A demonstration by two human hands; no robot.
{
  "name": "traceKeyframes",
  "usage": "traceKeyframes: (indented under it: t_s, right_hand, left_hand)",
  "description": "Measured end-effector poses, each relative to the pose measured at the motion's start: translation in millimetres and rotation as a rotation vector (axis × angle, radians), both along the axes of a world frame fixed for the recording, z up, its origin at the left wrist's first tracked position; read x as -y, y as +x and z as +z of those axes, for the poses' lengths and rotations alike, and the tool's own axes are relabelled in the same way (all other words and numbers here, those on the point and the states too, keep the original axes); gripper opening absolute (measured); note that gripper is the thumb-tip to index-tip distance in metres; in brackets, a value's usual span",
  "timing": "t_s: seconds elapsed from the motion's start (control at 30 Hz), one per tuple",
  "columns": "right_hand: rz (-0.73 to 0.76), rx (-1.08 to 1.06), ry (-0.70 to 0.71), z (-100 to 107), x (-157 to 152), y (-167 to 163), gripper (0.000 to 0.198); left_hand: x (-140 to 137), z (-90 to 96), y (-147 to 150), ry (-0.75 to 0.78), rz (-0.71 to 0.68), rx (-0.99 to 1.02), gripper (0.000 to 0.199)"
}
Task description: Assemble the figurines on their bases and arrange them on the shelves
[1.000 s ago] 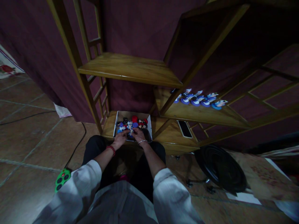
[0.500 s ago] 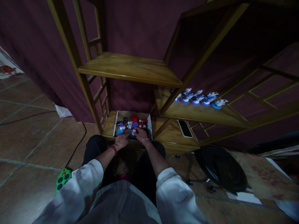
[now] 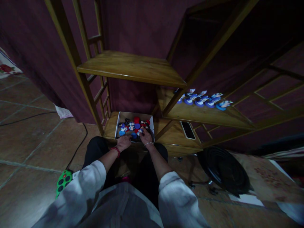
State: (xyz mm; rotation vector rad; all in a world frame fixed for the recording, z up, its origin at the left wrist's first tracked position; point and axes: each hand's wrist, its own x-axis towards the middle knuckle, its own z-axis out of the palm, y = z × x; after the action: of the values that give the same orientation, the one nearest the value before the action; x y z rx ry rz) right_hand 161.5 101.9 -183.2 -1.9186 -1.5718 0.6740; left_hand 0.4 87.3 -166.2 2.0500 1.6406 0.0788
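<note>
While right hand (image 3: 146, 137) pinches small white-and-blue figure (image 3: 140, 131), left hand (image 3: 123, 143) beside round blue disc (image 3: 134, 135), can't tell if gripping.

A box (image 3: 152, 127) holding figurines (image 3: 131, 126) lies on the bottom shelf (image 3: 175, 135), left of a phone (image 3: 188, 130).

a small white-and-blue figurine (image 3: 140, 131) tilts at the open box's (image 3: 152, 126) near side.
</note>
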Motion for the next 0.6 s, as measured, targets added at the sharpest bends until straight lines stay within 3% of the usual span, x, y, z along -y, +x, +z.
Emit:
traceKeyframes:
  t_s: [0.27, 0.6]
  right_hand:
    - [-0.023, -0.046, -0.003, -7.2, -0.4, 2.3, 0.038]
    - [-0.008, -0.007, 0.024, -6.6, 2.8, 2.2, 0.037]
  left_hand:
    - [-11.8, 2.6, 4.5, -0.074, 0.102, -0.020, 0.035]
    - [-15.0, 5.3, 8.6, -0.109, 0.106, -0.036, 0.045]
